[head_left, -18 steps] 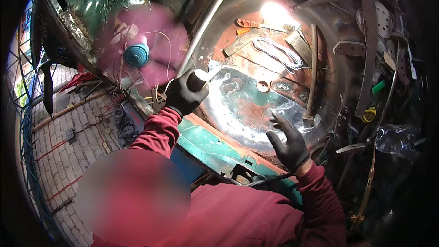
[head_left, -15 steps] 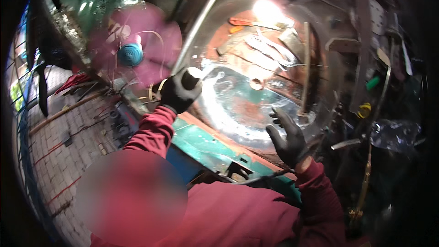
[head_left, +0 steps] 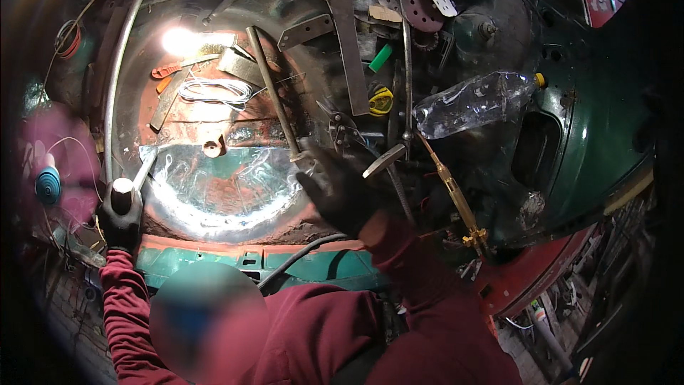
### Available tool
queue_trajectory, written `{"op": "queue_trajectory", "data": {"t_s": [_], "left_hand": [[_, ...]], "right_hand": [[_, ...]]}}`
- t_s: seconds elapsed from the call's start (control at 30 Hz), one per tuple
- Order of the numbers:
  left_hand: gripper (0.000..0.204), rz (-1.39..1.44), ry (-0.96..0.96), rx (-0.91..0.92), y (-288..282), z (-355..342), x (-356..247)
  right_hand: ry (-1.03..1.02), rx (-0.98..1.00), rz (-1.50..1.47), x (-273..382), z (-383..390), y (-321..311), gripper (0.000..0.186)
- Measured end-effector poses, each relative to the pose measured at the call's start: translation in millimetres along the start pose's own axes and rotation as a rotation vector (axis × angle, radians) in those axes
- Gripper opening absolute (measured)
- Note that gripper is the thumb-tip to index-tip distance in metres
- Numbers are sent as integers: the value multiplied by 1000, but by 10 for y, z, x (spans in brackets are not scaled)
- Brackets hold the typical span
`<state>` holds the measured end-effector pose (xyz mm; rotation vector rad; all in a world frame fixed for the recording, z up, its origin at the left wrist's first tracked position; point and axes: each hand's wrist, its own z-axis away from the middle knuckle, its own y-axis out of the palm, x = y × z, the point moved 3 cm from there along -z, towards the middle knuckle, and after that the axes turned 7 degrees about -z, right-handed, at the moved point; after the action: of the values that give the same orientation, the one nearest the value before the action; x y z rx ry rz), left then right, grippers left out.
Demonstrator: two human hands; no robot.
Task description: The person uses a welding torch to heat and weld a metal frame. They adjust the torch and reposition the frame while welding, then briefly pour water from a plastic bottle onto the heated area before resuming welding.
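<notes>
As my view swings right, my right hand (head_left: 335,189) has slid from the near edge of the round well (head_left: 228,217) to its right rim, fingers loosely spread by the hammer (head_left: 273,93) lying along the well's right side; reachable now, I'd judge, though touching I can't tell. My left hand (head_left: 121,227) grips a pale-ended dark tool (head_left: 122,202) at the well's left.

- Ahead and to your left, a bright lamp (head_left: 182,41) glares white.
- At your far left is a pink fan (head_left: 65,160).
- Green bodywork (head_left: 602,146) curves at your right, above a red panel (head_left: 548,271).
- Dim floor (head_left: 68,324) shows lower left.
</notes>
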<state>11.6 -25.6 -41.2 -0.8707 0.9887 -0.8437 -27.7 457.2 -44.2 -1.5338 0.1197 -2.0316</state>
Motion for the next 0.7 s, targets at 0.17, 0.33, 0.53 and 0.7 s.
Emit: {"op": "queue_trajectory", "data": {"t_s": [0.17,0.33,0.53,0.7], "left_hand": [[26,-20,-7,-24,-35,93,-102],[36,4,22,-26,-8,93,-27],[45,-34,-39,1,-48,57,-110],[37,-37,-52,10,-129,184,-173]], "right_hand": [[336,-259,78,-957,476,-574,44],[540,-115,440,-1106,699,-908,58],[595,44,450,-2328,1146,-722,42],[623,34,479,-1710,1247,-874,41]]}}
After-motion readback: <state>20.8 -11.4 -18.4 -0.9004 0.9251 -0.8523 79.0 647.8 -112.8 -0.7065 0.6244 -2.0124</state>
